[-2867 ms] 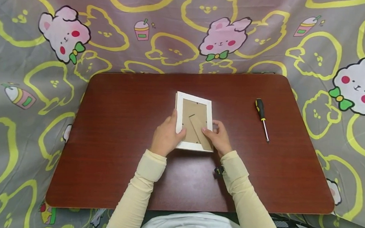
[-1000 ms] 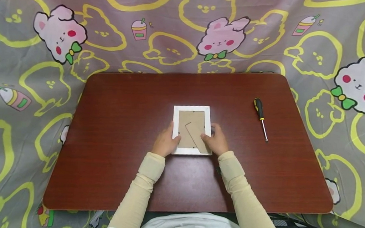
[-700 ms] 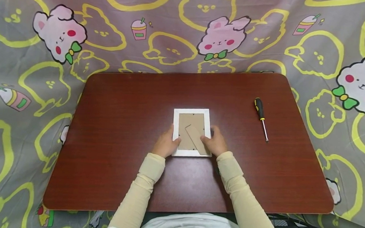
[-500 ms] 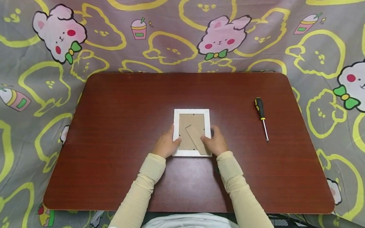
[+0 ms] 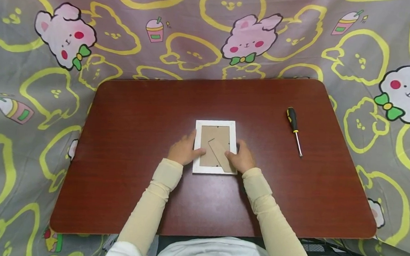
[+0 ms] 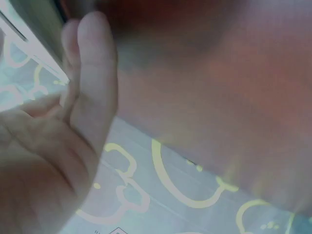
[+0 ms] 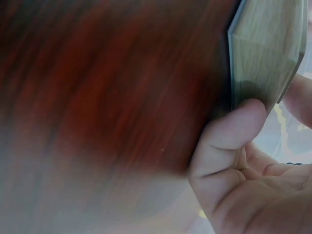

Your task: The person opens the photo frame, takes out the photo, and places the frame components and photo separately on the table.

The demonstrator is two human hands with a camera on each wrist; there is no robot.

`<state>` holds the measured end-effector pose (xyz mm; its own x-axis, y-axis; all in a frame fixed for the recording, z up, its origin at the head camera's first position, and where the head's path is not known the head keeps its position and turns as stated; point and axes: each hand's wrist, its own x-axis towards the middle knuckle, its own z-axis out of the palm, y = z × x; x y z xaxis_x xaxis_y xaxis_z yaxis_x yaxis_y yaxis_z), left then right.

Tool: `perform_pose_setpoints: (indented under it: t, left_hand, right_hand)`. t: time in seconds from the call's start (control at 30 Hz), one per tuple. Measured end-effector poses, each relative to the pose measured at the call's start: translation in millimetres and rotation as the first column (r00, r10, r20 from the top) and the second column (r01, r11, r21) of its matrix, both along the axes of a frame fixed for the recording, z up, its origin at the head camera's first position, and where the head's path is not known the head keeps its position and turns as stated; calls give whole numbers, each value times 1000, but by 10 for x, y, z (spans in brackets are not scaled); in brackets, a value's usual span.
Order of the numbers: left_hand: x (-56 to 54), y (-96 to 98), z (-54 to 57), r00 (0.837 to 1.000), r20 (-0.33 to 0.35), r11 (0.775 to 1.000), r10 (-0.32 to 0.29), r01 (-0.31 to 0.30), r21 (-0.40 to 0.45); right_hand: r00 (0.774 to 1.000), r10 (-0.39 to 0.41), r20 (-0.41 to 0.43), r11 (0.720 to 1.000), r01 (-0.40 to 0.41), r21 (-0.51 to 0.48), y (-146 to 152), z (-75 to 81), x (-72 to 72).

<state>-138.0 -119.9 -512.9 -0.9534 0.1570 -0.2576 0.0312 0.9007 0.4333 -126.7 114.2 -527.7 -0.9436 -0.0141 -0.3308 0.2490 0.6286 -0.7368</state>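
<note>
A white picture frame [image 5: 197, 143] lies back side up on the brown table, its tan backing board and slanted stand leg showing. My right hand [image 5: 243, 158] grips its right side, thumb on the stand leg. In the right wrist view, that hand's curled finger [image 7: 234, 129] presses the frame's pale side edge [image 7: 263, 53]. At the left side is my left hand [image 5: 183, 148], thumb reaching over the frame's border and fingers fairly straight and spread. The left wrist view shows those fingers [image 6: 97, 73] extended beside the frame's edge [image 6: 41, 48].
A screwdriver [image 5: 294, 129] with a black and yellow handle lies at the right of the table [image 5: 132, 178]. A patterned curtain [image 5: 193, 50] hangs behind and at both sides. Dark cables and a rack [image 5: 339, 255] show below the front right edge.
The frame, earlier held tilted up, has come down flat and nearer the person. Just now the left hand has loosened and shifted slightly left and away, fingers spreading. The right hand keeps its grip.
</note>
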Motion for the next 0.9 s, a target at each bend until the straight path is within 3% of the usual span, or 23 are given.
perform_pose_setpoints:
  t: [0.13,0.3,0.47,0.57,0.7,0.8,0.9]
  left_hand:
    - [-288,-66,12,991,55,990,-123,126,-66]
    - [-485,-97,56,968,177,975,-181,199,-95]
    - [-546,-87,123,956,198,956,-216,248,-158]
    - [-568,-94,119,951,143,919,-274,303,-251]
    - [-586,-108,83,917,72,857,-392,392,-334]
    - [-564,-104,109,895,61,834,-441,434,-340]
    - [-534,-98,151,888,74,824,-453,450,-345]
  right_hand:
    - [1000,-11,-15,1000,11,10,13,9,4]
    - [1000,2,-12,1000,-2,15,12,27,-3]
    - [1000,-5,9,1000,4,31,18,41,-13]
    - [1000,-6,9,999,5,43,18,31,-15]
    - [1000,-7,5,999,7,47,19,8,-18]
    - [1000,-7,9,999,7,47,14,1,-27]
    - [1000,-6,10,999,6,43,7,18,-28]
